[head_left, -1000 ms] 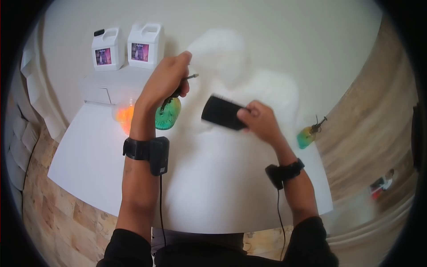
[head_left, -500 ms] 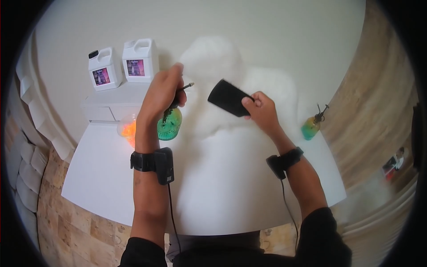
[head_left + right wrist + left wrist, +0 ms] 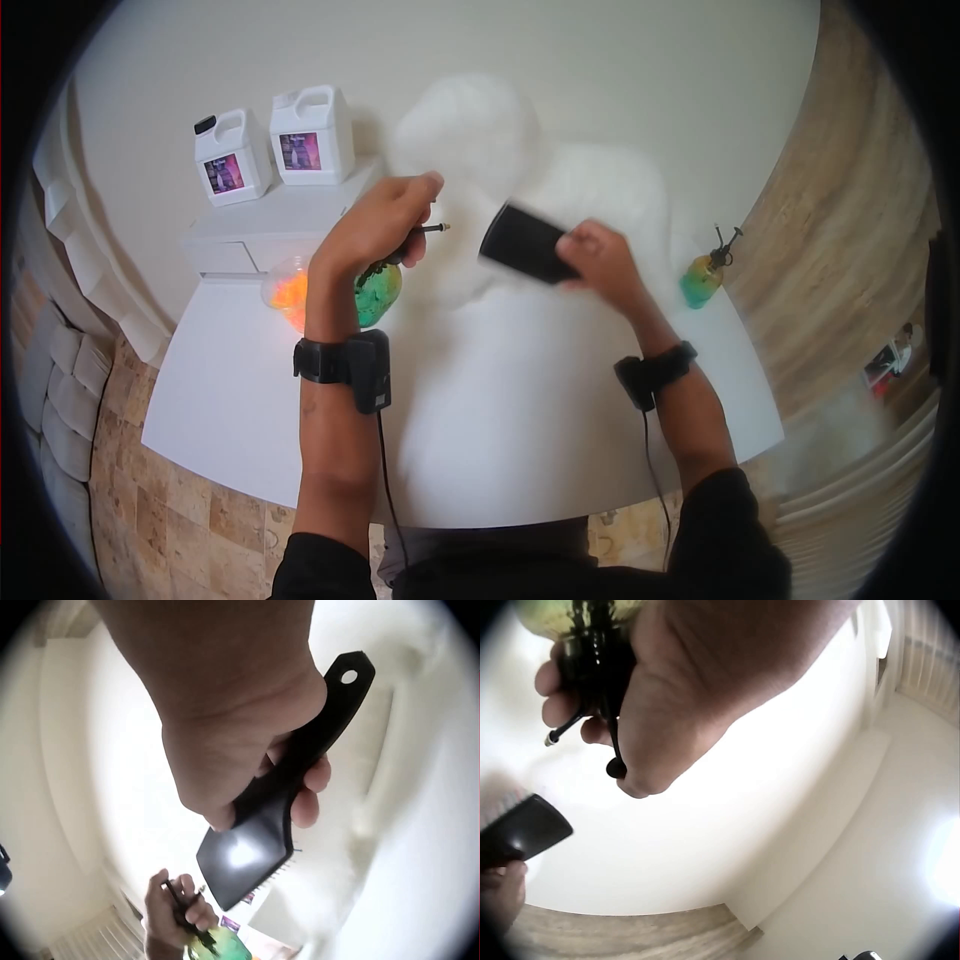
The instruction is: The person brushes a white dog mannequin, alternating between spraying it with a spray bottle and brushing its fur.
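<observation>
My left hand (image 3: 383,222) grips a green-and-yellow glass spray bottle (image 3: 378,298) round its black pump neck. The thumb lies by the plunger knob (image 3: 616,767), and the thin nozzle (image 3: 436,228) points right. In my right hand (image 3: 606,264) is a black paddle hairbrush (image 3: 522,243), held by its handle. Its smooth back faces up, while the bristles (image 3: 271,876) show underneath in the right wrist view. Both hands are raised in front of a large white furry form (image 3: 610,190) with a rounded top (image 3: 465,125); the brush overlaps the fur in the head view.
Two white labelled jugs (image 3: 315,150) stand on a white drawer unit (image 3: 245,222) at the back left. A glowing orange vessel (image 3: 286,290) sits beside my left forearm. Another spray bottle (image 3: 702,283) stands near the right edge of the white table (image 3: 220,370).
The head view has tilted and shifted. My left hand has turned slightly, with the nozzle now lower and further right. The brush has moved a little right and down.
</observation>
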Motion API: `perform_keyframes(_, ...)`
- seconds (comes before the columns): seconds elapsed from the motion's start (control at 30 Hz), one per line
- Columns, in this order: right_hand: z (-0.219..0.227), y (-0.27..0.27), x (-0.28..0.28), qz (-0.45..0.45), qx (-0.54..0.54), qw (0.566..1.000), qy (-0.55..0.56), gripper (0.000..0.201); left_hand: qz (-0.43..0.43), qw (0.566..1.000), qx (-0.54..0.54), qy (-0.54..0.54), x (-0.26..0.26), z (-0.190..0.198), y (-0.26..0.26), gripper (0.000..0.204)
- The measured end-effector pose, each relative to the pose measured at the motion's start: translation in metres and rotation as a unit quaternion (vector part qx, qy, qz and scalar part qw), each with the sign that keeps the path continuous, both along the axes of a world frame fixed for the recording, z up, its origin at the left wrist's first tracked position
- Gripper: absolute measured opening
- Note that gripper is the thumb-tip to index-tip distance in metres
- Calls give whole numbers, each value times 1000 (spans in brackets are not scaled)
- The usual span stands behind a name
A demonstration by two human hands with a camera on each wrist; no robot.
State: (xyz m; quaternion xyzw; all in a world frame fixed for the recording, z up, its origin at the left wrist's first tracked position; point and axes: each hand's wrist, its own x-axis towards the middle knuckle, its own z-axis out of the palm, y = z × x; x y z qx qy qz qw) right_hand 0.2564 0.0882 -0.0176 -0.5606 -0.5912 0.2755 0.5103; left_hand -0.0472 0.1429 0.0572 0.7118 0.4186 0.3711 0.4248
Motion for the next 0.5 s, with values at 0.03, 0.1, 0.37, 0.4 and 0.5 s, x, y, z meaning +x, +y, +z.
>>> perform_keyframes(0.03, 6, 5, 5, 0, 43, 998, 41, 30, -3, 1000, 12, 6, 2, 1, -1, 52)
perform_keyframes(0.1, 20, 11, 10, -1, 89, 990, 108, 35, -8, 1000, 22, 12, 6, 0, 0, 53)
perform_keyframes(0.37, 6, 19, 8, -23, 94, 988, 120, 41, -42, 995, 17, -88, 36, -17, 6, 58)
perform_keyframes(0.4, 0, 18, 8, -25, 77, 992, 98, 40, -55, 996, 7, -76, 36, -19, 8, 58)
perform_keyframes(0.5, -22, 14, 7, -37, 32, 998, 50, 38, -32, 999, 16, -36, 33, -18, 9, 57)
